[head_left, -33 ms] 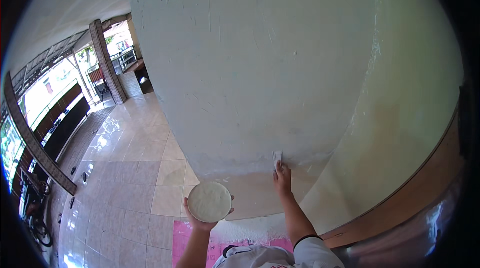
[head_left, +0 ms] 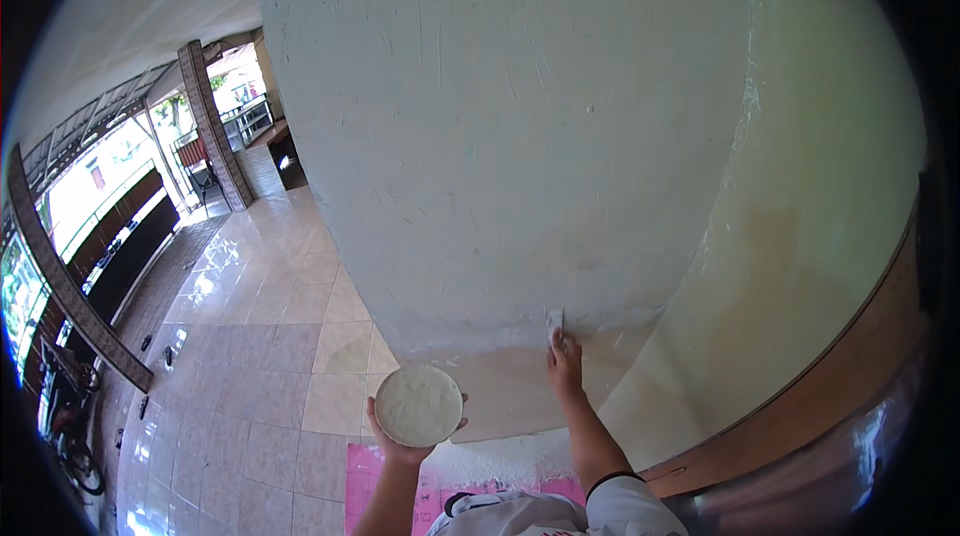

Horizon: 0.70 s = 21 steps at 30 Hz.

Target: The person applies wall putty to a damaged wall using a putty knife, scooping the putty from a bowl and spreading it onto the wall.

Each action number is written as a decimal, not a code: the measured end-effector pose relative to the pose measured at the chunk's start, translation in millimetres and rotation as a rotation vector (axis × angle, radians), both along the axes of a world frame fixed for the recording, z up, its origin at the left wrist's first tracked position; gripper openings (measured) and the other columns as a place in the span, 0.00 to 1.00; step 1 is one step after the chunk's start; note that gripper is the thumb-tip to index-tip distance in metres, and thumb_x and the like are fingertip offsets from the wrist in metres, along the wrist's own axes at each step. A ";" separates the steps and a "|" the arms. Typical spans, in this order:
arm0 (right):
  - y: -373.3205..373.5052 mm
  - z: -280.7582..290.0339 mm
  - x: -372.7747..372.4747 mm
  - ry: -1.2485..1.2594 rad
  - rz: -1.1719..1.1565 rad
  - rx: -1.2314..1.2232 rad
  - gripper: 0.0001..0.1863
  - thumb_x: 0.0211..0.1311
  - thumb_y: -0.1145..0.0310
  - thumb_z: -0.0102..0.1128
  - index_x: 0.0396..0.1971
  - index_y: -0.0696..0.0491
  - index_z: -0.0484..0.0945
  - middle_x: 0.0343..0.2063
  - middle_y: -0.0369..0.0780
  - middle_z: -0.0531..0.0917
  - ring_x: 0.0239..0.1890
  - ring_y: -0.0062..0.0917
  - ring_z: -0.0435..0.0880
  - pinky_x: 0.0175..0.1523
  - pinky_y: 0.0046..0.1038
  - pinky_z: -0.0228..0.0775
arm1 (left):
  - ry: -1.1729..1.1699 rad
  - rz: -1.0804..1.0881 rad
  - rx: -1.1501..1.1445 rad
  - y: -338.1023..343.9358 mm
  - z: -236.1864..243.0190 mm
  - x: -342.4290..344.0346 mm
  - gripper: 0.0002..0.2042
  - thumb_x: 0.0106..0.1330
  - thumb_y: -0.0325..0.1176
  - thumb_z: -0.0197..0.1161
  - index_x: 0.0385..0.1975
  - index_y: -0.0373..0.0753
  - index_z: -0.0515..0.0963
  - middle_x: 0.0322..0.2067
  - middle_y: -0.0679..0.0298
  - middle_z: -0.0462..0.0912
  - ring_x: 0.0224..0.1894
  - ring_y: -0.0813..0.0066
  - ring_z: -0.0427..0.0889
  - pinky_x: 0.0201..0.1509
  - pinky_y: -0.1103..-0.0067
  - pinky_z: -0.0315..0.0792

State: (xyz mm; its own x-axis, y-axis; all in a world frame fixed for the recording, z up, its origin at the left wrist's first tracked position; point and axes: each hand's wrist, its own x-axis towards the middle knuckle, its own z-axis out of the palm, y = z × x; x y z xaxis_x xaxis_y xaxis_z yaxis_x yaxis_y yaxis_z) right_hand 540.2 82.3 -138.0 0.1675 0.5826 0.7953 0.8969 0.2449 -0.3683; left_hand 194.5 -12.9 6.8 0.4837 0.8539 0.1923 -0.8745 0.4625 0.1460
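Note:
A round shallow container of pale paste [head_left: 418, 404] is held from beneath by my left hand [head_left: 398, 444], with fingertips curled around its rim. My right hand [head_left: 564, 364] grips a small pale scraper [head_left: 555, 320] against the lower part of the grey-white wall [head_left: 510, 156], at a rough band of patchy surface. Below, a pink sheet [head_left: 360, 481] lies on the floor, partly covered in white powder and hidden behind my body.
Glossy floor tiles [head_left: 235, 376] extend leftward past the wall's edge to pillars [head_left: 213, 126], a dark fence, several pieces of footwear and a two-wheeler [head_left: 75, 446]. At the right, a greenish-cream wall meets a long wooden panel [head_left: 800, 381].
My right hand and the scraper have shifted very slightly down the wall. The container in my left hand stays about where it was.

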 end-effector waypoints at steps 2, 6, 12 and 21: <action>-14.2 -41.6 19.9 -0.096 -0.065 -0.133 0.44 0.58 0.79 0.70 0.76 0.48 0.66 0.51 0.51 0.78 0.44 0.47 0.78 0.51 0.45 0.75 | 0.028 0.004 0.022 5.8 -2.2 0.6 0.52 0.59 0.79 0.53 0.78 0.49 0.58 0.73 0.41 0.60 0.72 0.19 0.57 0.59 0.25 0.67; -23.8 -40.1 16.9 0.020 0.027 -0.179 0.44 0.57 0.79 0.70 0.76 0.49 0.66 0.50 0.52 0.78 0.44 0.45 0.78 0.48 0.42 0.75 | -0.036 0.035 0.001 8.4 -5.1 -6.7 0.52 0.60 0.80 0.51 0.78 0.48 0.57 0.74 0.41 0.59 0.73 0.20 0.56 0.60 0.25 0.66; 5.0 22.1 -15.5 0.079 0.045 0.054 0.45 0.56 0.81 0.68 0.76 0.51 0.65 0.44 0.50 0.78 0.41 0.43 0.79 0.44 0.40 0.75 | 0.073 0.045 0.023 13.4 0.4 -24.4 0.52 0.60 0.80 0.50 0.78 0.48 0.57 0.74 0.42 0.59 0.73 0.20 0.56 0.60 0.25 0.66; -10.7 -2.9 -9.5 0.037 0.073 0.015 0.45 0.56 0.83 0.68 0.77 0.49 0.65 0.44 0.49 0.78 0.43 0.44 0.79 0.45 0.42 0.76 | 0.049 0.034 -0.001 13.6 2.9 -35.8 0.53 0.60 0.80 0.50 0.78 0.46 0.56 0.73 0.39 0.60 0.72 0.20 0.58 0.61 0.26 0.66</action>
State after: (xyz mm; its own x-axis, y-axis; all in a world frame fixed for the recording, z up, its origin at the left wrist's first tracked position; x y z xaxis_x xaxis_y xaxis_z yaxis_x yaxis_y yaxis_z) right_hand 530.7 71.6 -140.9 0.1546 0.5822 0.7982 0.8623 0.3147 -0.3966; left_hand 158.8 0.8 9.6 0.4629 0.8704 0.1678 -0.8817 0.4325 0.1885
